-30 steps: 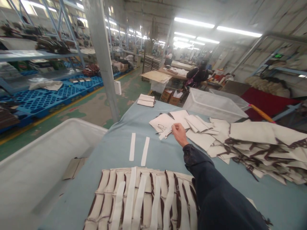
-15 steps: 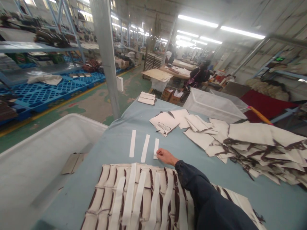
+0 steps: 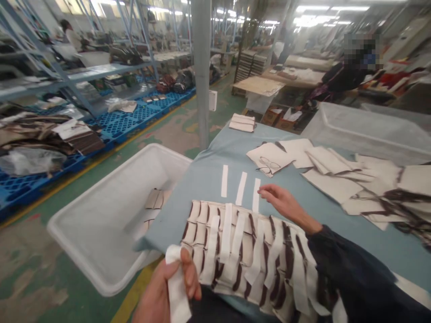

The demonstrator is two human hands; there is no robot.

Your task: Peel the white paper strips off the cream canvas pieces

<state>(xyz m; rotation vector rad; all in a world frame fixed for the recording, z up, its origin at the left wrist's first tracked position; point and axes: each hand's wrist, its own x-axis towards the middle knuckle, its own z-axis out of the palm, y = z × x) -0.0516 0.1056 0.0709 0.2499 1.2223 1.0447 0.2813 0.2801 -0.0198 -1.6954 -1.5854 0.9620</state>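
Note:
My left hand (image 3: 161, 287) grips a white strip (image 3: 178, 294) between thumb and fingers at the lower left, with the strip's end hanging down. My right hand (image 3: 286, 204) is over the blue-grey table, fingers slightly apart, fingertips at the right edge of another flat white strip (image 3: 256, 202). Two more strips, a middle one (image 3: 240, 188) and a left one (image 3: 224, 181), lie beside it. Nearest me are rows of overlapping cream fabric pieces with dark brown edging (image 3: 197, 233); several white strips (image 3: 257, 253) lie lengthwise across them.
A white plastic bin (image 3: 97, 224) holding a few folded pieces stands left of the table (image 3: 202, 179). Glasses (image 3: 269, 166) rest on cream pieces; a larger pile (image 3: 340, 184) lies to the right. A folded stack (image 3: 241, 122) sits at the far corner. Another person (image 3: 336, 76) is at the back.
My view has turned left. My left hand has come into view holding a white strip. My right hand's fingers have moved off the rightmost strip to its edge.

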